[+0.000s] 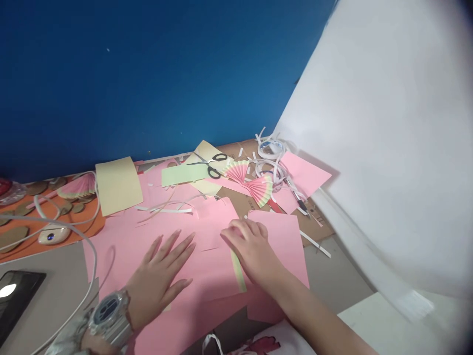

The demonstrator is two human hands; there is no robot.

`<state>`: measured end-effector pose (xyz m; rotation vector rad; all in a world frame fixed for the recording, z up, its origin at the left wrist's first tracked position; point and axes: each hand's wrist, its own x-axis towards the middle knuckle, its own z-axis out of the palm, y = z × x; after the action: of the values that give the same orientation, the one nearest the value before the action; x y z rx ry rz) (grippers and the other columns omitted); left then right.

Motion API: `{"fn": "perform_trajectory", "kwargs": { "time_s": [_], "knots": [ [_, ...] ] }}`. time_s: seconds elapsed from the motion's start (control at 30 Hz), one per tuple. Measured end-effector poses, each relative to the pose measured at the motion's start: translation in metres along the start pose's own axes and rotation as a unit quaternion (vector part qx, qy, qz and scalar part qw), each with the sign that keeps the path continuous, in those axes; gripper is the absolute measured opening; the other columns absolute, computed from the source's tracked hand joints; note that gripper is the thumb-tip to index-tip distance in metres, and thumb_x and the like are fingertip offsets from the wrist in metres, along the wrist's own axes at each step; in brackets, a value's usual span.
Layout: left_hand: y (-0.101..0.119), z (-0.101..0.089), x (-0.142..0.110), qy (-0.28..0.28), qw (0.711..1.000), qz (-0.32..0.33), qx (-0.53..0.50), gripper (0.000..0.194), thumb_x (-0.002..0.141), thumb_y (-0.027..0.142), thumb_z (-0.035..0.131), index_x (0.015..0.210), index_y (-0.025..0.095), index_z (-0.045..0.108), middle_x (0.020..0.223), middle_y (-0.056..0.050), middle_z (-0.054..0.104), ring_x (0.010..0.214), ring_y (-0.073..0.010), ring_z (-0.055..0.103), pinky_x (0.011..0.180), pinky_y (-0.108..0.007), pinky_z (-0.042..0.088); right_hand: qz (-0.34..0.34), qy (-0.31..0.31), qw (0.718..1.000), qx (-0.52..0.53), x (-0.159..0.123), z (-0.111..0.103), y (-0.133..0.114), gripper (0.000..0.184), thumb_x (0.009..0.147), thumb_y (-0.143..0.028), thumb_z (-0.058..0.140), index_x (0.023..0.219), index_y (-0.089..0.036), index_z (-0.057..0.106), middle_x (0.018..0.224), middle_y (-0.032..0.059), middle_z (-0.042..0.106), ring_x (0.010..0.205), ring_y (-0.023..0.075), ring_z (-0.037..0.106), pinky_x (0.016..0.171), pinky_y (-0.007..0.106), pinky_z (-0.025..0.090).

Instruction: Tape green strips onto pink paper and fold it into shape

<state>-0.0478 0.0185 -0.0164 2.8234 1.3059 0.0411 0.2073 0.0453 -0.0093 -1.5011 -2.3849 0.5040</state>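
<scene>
Flat on a large pink paper sheet [133, 266] lies my left hand [162, 271], fingers stretched out and a watch [111, 315] on its wrist. My right hand [251, 244] has its fingers bent and drawn together, thumb and forefinger at a smaller pink paper [214, 231] on top. They seem to pinch it; the exact grip is partly hidden. Beside this hand a yellow paper strip [238, 271] shows along the pink edge. Further back lie a pleated pink-and-green paper fan [254, 187], scissors [214, 165] and a pale green paper strip [185, 174].
Rolls of double-sided tape [271, 148], a black pen [301, 202] and paper scraps lie at the back right. Yellow paper [118, 186], another folded fan [79, 186], a white device with a cable [54, 234] and a phone [18, 296] occupy the left. A blue wall [166, 74] stands behind.
</scene>
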Motion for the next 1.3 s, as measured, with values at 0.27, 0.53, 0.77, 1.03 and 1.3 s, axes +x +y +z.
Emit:
{"fn": "perform_trajectory", "kwargs": {
  "time_s": [0.27, 0.53, 0.77, 1.03, 1.3],
  "knots": [
    [0.004, 0.010, -0.023, 0.005, 0.994, -0.102, 0.029, 0.058, 0.088, 0.043, 0.043, 0.141, 0.028, 0.025, 0.150, 0.002, 0.022, 0.138, -0.0283, 0.011, 0.108, -0.048, 0.010, -0.125, -0.078, 0.984, -0.104, 0.000, 0.002, -0.017, 0.033, 0.087, -0.009, 0.043, 0.118, -0.018, 0.050, 0.113, 0.0077, 0.055, 0.102, 0.0239, 0.044, 0.087, 0.040, 0.032],
    [0.026, 0.012, -0.044, 0.005, 0.986, -0.164, -0.006, 0.062, 0.086, 0.042, 0.046, 0.142, 0.030, 0.022, 0.152, -0.007, 0.010, 0.137, -0.0341, 0.009, 0.104, -0.057, 0.021, -0.146, -0.067, 0.982, -0.098, 0.006, 0.016, -0.035, 0.038, 0.092, -0.026, 0.040, 0.129, -0.018, 0.045, 0.124, 0.0080, 0.051, 0.109, 0.0257, 0.044, 0.096, 0.042, 0.033],
    [0.030, 0.010, -0.053, 0.010, 0.988, -0.156, -0.020, 0.057, 0.084, 0.036, 0.051, 0.137, 0.036, 0.031, 0.153, -0.008, 0.005, 0.136, -0.0370, 0.012, 0.100, -0.058, 0.028, -0.181, -0.039, 0.976, -0.112, 0.009, 0.023, -0.036, 0.042, 0.096, -0.026, 0.031, 0.138, -0.019, 0.035, 0.142, 0.0043, 0.038, 0.132, 0.0240, 0.024, 0.109, 0.050, 0.011],
    [0.021, 0.014, -0.044, -0.001, 0.992, -0.123, -0.030, 0.062, 0.083, 0.051, 0.047, 0.139, 0.032, 0.029, 0.151, -0.011, 0.014, 0.136, -0.0343, 0.015, 0.101, -0.055, 0.030, -0.208, -0.113, 0.968, -0.082, 0.010, 0.029, -0.035, 0.050, 0.096, -0.039, 0.026, 0.140, -0.017, 0.030, 0.148, 0.0021, 0.024, 0.136, 0.0225, 0.017, 0.109, 0.049, 0.016],
    [0.017, 0.004, -0.044, -0.006, 0.988, -0.141, -0.061, 0.067, 0.077, 0.058, 0.053, 0.137, 0.036, 0.032, 0.152, -0.011, 0.005, 0.135, -0.0368, 0.015, 0.102, -0.056, 0.027, -0.188, -0.115, 0.973, -0.071, 0.008, 0.032, -0.036, 0.051, 0.096, -0.036, 0.024, 0.143, -0.016, 0.022, 0.150, 0.0026, 0.018, 0.137, 0.0202, 0.014, 0.110, 0.048, 0.010]
  ]
}}
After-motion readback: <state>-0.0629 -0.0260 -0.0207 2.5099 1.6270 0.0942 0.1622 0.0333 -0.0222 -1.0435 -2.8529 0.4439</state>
